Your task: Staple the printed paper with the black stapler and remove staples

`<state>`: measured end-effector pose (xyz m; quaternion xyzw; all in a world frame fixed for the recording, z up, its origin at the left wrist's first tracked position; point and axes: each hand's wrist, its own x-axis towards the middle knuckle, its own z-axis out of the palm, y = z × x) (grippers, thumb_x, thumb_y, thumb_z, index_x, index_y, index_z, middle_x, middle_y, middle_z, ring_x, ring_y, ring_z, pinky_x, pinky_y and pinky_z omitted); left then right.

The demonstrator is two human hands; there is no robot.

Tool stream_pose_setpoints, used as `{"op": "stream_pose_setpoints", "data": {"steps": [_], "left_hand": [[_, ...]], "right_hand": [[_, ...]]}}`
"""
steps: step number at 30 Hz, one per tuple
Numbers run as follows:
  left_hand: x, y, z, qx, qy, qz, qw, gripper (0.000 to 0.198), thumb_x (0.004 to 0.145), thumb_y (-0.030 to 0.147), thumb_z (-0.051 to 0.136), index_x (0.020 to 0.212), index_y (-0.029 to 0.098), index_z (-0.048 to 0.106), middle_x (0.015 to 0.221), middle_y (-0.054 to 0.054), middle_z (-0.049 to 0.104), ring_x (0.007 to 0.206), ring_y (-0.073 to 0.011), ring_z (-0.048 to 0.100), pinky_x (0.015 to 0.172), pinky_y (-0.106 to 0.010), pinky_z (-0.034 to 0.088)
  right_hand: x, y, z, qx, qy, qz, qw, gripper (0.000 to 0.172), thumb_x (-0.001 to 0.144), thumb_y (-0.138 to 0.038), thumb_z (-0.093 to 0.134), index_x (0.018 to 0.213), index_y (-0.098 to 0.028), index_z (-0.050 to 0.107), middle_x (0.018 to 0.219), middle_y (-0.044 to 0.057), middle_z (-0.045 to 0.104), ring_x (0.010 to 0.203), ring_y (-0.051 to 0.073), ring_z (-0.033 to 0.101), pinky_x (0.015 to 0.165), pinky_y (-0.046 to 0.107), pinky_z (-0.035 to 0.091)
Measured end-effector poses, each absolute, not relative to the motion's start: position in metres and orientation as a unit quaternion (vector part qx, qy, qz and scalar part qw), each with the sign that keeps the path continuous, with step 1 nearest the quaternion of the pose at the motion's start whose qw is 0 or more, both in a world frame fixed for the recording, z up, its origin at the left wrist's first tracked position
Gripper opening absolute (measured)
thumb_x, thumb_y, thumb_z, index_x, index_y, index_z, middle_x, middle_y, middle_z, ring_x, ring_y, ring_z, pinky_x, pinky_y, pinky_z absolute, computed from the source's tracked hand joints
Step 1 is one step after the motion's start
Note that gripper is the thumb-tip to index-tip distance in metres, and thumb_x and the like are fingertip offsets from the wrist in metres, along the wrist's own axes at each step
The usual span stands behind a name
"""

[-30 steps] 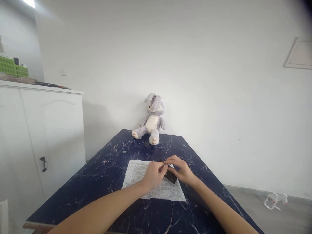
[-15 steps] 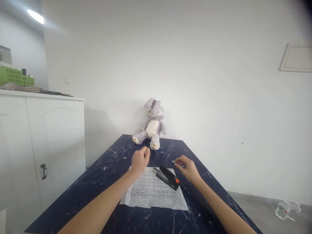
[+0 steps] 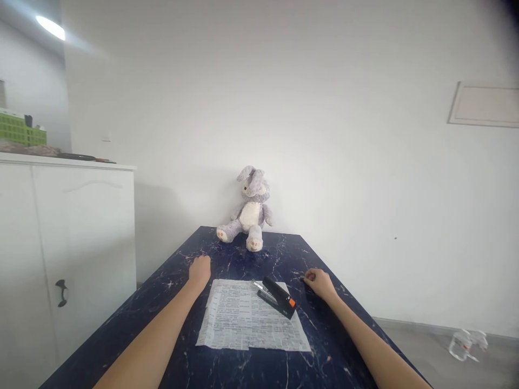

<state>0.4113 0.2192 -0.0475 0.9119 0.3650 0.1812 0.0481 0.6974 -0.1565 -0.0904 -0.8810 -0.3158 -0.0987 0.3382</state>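
An opened black stapler (image 3: 277,297) with an orange patch lies on a printed sheet of paper (image 3: 239,324), its metal part sticking out at the far end. My left hand (image 3: 200,272) is closed on the table just beyond the paper's left far corner. Its fingertips are turned away, so whatever they grip is hidden. To the right of the stapler, my right hand (image 3: 319,282) rests low at the tabletop, thumb and fingers pinched on a small grey piece (image 3: 303,278), which looks like a short strip of staples.
A grey plush rabbit (image 3: 251,213) sits at the far end of the dark blue marbled table (image 3: 227,367), against the wall. To the left stands a white cabinet (image 3: 89,232) with a green basket (image 3: 24,129) on top. Clear plastic (image 3: 466,346) lies on the floor at right.
My left hand has moved left from above the paper and come down where a small grey piece lay. My right hand has lowered and shifted right with its small piece.
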Motion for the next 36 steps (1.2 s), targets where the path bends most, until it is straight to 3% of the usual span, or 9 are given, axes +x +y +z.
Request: {"op": "stream_pose_setpoints", "data": {"steps": [4, 10, 13, 17, 20, 25, 28, 31, 36], "left_hand": [[0.412, 0.221, -0.048, 0.909, 0.364, 0.195, 0.053, 0.031, 0.089, -0.003, 0.047, 0.099, 0.011, 0.073, 0.109, -0.022, 0.070, 0.110, -0.0336, 0.067, 0.092, -0.042, 0.052], [0.425, 0.200, -0.047, 0.930, 0.259, 0.245, 0.094, 0.028, 0.095, 0.003, 0.050, 0.108, 0.016, 0.071, 0.105, -0.013, 0.069, 0.102, -0.0243, 0.067, 0.089, -0.033, 0.050], [0.436, 0.176, -0.044, 0.942, 0.167, 0.258, 0.133, 0.032, 0.103, 0.011, 0.043, 0.108, 0.021, 0.073, 0.106, -0.008, 0.067, 0.096, -0.0192, 0.066, 0.088, -0.030, 0.049], [0.447, 0.142, -0.041, 0.921, 0.031, 0.308, 0.235, 0.029, 0.099, 0.014, 0.048, 0.096, 0.020, 0.076, 0.093, -0.006, 0.067, 0.084, -0.0191, 0.065, 0.086, -0.032, 0.049], [0.449, 0.122, -0.039, 0.899, -0.038, 0.313, 0.304, 0.025, 0.098, 0.017, 0.052, 0.099, 0.021, 0.077, 0.095, -0.005, 0.069, 0.082, -0.0184, 0.064, 0.082, -0.031, 0.049], [0.448, 0.102, -0.043, 0.904, -0.082, 0.255, 0.333, 0.026, 0.095, 0.015, 0.055, 0.109, 0.020, 0.077, 0.106, -0.006, 0.072, 0.088, -0.0190, 0.067, 0.083, -0.032, 0.052], [0.448, 0.102, -0.048, 0.906, -0.073, 0.242, 0.340, 0.031, 0.093, 0.012, 0.057, 0.117, 0.021, 0.074, 0.109, -0.007, 0.073, 0.094, -0.0208, 0.069, 0.087, -0.033, 0.054], [0.448, 0.107, -0.051, 0.914, -0.070, 0.243, 0.318, 0.029, 0.091, 0.010, 0.060, 0.115, 0.019, 0.074, 0.107, -0.008, 0.075, 0.096, -0.0230, 0.071, 0.089, -0.035, 0.055], [0.448, 0.107, -0.052, 0.924, -0.096, 0.249, 0.275, 0.027, 0.090, 0.006, 0.056, 0.104, 0.020, 0.075, 0.105, -0.008, 0.077, 0.098, -0.0244, 0.071, 0.091, -0.036, 0.053]], "right_hand": [[0.696, -0.154, -0.091, -0.876, -0.315, -0.115, 0.348, 0.018, 0.076, -0.019, 0.067, 0.093, -0.018, 0.071, 0.074, 0.004, 0.074, 0.071, 0.021, 0.069, 0.070, 0.029, 0.046], [0.685, -0.151, -0.082, -0.866, -0.317, -0.115, 0.370, 0.003, 0.076, -0.022, 0.062, 0.076, -0.021, 0.065, 0.069, 0.003, 0.073, 0.068, 0.021, 0.070, 0.067, 0.028, 0.048], [0.681, -0.152, -0.077, -0.864, -0.326, -0.112, 0.367, 0.008, 0.074, -0.020, 0.062, 0.080, -0.021, 0.068, 0.080, 0.005, 0.076, 0.078, 0.022, 0.072, 0.074, 0.030, 0.050], [0.684, -0.155, -0.078, -0.868, -0.342, -0.091, 0.350, 0.020, 0.075, -0.020, 0.061, 0.091, -0.021, 0.073, 0.091, 0.004, 0.076, 0.080, 0.020, 0.069, 0.079, 0.030, 0.050], [0.688, -0.155, -0.082, -0.874, -0.343, -0.069, 0.339, 0.030, 0.075, -0.021, 0.062, 0.101, -0.020, 0.075, 0.080, 0.002, 0.072, 0.070, 0.019, 0.063, 0.075, 0.030, 0.049], [0.679, -0.153, -0.076, -0.872, -0.334, -0.089, 0.346, 0.027, 0.076, -0.024, 0.061, 0.097, -0.017, 0.075, 0.067, 0.001, 0.065, 0.063, 0.019, 0.058, 0.072, 0.032, 0.047], [0.655, -0.149, -0.059, -0.841, -0.357, -0.131, 0.386, 0.026, 0.086, -0.034, 0.059, 0.101, -0.018, 0.073, 0.080, 0.005, 0.071, 0.070, 0.020, 0.061, 0.076, 0.034, 0.049], [0.622, -0.143, -0.041, -0.766, -0.455, -0.076, 0.447, 0.035, 0.096, -0.047, 0.055, 0.109, -0.019, 0.071, 0.104, 0.008, 0.075, 0.088, 0.022, 0.067, 0.079, 0.033, 0.051], [0.576, -0.131, -0.034, -0.716, -0.603, 0.067, 0.344, 0.050, 0.090, -0.044, 0.070, 0.134, -0.021, 0.063, 0.120, 0.009, 0.072, 0.101, 0.025, 0.067, 0.081, 0.032, 0.051]]}}
